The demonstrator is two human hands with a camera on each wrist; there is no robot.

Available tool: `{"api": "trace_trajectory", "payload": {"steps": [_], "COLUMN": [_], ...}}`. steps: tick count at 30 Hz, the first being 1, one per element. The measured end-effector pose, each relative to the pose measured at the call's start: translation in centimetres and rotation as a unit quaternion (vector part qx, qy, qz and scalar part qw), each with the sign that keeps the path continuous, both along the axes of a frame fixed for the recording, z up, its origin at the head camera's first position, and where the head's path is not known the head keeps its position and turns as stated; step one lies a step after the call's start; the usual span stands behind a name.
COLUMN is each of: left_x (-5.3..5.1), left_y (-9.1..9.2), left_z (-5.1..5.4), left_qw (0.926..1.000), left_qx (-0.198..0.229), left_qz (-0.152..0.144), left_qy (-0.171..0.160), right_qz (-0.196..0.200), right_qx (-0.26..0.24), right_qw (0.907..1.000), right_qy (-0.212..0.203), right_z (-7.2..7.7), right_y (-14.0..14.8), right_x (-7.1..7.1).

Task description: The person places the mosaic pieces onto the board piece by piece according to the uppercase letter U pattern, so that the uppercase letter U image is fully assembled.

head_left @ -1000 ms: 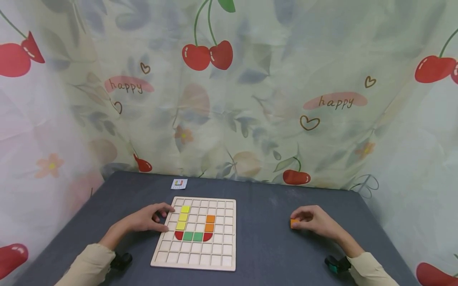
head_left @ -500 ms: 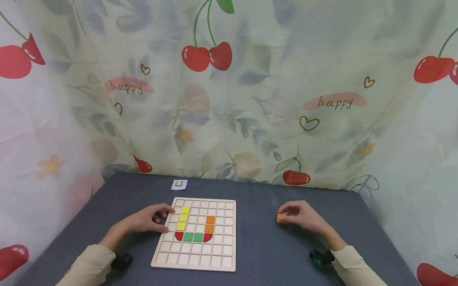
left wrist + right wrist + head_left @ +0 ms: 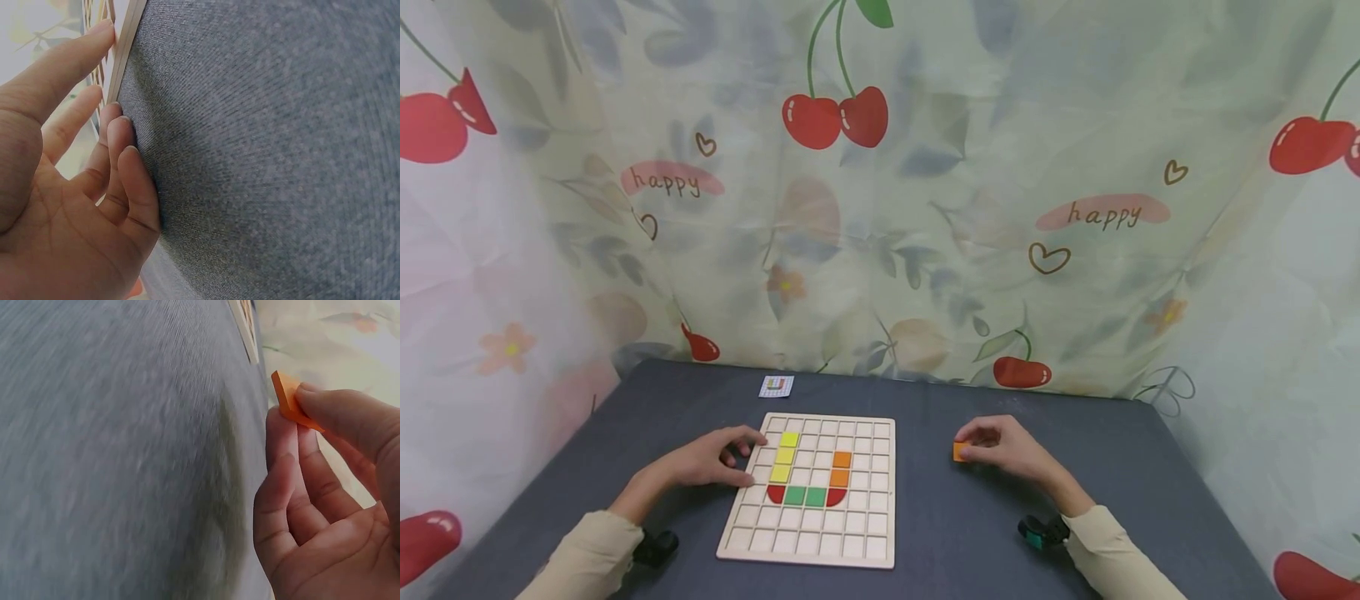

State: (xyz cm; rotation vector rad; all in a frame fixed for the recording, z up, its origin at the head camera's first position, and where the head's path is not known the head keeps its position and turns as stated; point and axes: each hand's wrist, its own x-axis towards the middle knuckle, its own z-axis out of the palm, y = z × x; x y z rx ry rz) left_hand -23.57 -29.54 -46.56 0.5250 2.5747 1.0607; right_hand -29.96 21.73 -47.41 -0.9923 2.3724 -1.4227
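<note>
My right hand (image 3: pixel 1006 447) pinches an orange square tile (image 3: pixel 959 451) between thumb and fingers, above the table and right of the board. In the right wrist view the orange tile (image 3: pixel 291 403) is thin and flat, with the thumb on its face. My left hand (image 3: pixel 703 458) rests at the left edge of a wooden grid board (image 3: pixel 880 557), thumb and index fingertip touching its rim. Set in the board's cells are yellow tiles (image 3: pixel 784 456), orange tiles (image 3: pixel 839 478), green tiles (image 3: pixel 804 497) and two rounded red pieces (image 3: pixel 836 497), together forming a U.
A small card (image 3: pixel 776 386) printed with a coloured grid pattern lies behind the board. Dark grey cloth (image 3: pixel 940 517) covers the table. A patterned curtain (image 3: pixel 910 250) hangs along the back and sides.
My right hand has moved left towards the board with the orange tile in its fingers. The left hand and the board have stayed in place.
</note>
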Motion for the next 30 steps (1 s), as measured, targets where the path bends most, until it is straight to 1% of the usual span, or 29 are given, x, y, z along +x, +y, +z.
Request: {"api": "trace_trajectory", "payload": {"steps": [4,11,21,30], "left_x": [0.0,0.0,0.1,0.3], "left_y": [0.0,0.0,0.0,0.1], "left_z": [0.0,0.0,0.0,0.2], "left_qw": [1.0000,1.0000,1.0000,0.9999], "left_qx": [0.000,-0.001,-0.004,-0.001], "left_qz": [0.003,0.002,0.006,0.008], "left_qy": [-0.004,-0.002,-0.006,-0.007], "right_qz": [0.003,-0.001,0.004,0.020], "right_qx": [-0.010,0.002,-0.007,-0.024], "right_qw": [0.9999,0.9998,0.9998,0.9989], "right_qy": [0.003,0.017,-0.019,-0.035], "right_z": [0.2,0.2,0.1,0.1], "right_y": [-1.3,-3.2,-5.7,-7.9], "right_x": [0.0,-0.3,-0.6,-0.6]}}
